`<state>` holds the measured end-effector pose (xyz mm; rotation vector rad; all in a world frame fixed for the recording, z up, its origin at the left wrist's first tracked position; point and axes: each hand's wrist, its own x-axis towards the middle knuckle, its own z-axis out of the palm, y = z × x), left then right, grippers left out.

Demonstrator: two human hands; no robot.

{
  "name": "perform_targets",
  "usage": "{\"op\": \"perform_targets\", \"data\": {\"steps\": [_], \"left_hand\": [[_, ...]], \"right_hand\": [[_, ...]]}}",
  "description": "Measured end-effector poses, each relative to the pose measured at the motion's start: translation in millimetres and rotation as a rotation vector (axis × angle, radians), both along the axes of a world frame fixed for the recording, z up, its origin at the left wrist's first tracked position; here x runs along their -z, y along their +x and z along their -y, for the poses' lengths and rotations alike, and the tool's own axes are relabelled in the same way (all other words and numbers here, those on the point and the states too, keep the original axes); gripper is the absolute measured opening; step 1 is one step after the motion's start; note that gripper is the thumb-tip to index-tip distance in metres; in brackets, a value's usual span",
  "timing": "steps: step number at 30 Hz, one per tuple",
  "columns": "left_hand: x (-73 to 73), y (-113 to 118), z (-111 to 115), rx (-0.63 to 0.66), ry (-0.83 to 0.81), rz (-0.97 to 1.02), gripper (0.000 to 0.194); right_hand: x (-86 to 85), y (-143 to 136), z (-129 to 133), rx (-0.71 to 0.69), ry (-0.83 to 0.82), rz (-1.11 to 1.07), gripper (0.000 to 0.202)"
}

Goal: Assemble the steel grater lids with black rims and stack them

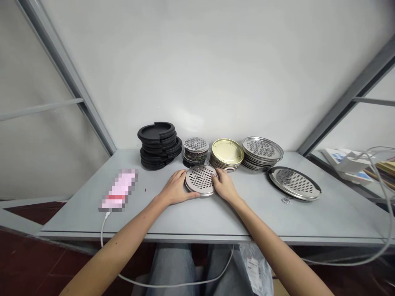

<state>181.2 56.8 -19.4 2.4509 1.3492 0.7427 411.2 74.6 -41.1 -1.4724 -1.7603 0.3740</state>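
In the head view a round metal grater plate (200, 181), set with oblong holes, lies on the grey table between my hands. My left hand (178, 189) curves around its left side, with the thumb along the near rim. From the right, my right hand (224, 185) grips the edge and its thumb rests on the top face. Right behind the plate stands a stack of small grater discs (196, 147). A stack of gold-coloured round lids (227, 153) is just behind my right hand. What lies under the plate is hidden.
Black plastic rings (159, 144) are stacked at the back left. Larger grater plates (262, 152) form a stack at the back right. A black-rimmed grater (294, 183) lies at right near small wire rings (286, 200). A blurred phone (119, 190) with a white cable (104, 226) is at left.
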Motion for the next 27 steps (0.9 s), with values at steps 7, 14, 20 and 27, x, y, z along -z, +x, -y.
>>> {"op": "perform_targets", "data": {"steps": [7, 14, 20, 27], "left_hand": [[-3.2, 1, 0, 0.004, -0.025, 0.041, 0.091], [-5.8, -3, -2, -0.026, -0.039, 0.005, 0.101], [-8.3, -11, -4, 0.002, -0.061, -0.037, 0.101], [-9.2, -19, -5, 0.016, -0.062, -0.032, 0.1]], "right_hand": [[-1.1, 0, 1, 0.025, 0.027, -0.023, 0.044], [-2.8, -3, 3, 0.019, 0.033, -0.026, 0.045], [-15.3, -6, 10, -0.021, -0.036, 0.059, 0.031], [-22.5, -8, 16, -0.058, -0.036, 0.122, 0.021]]}}
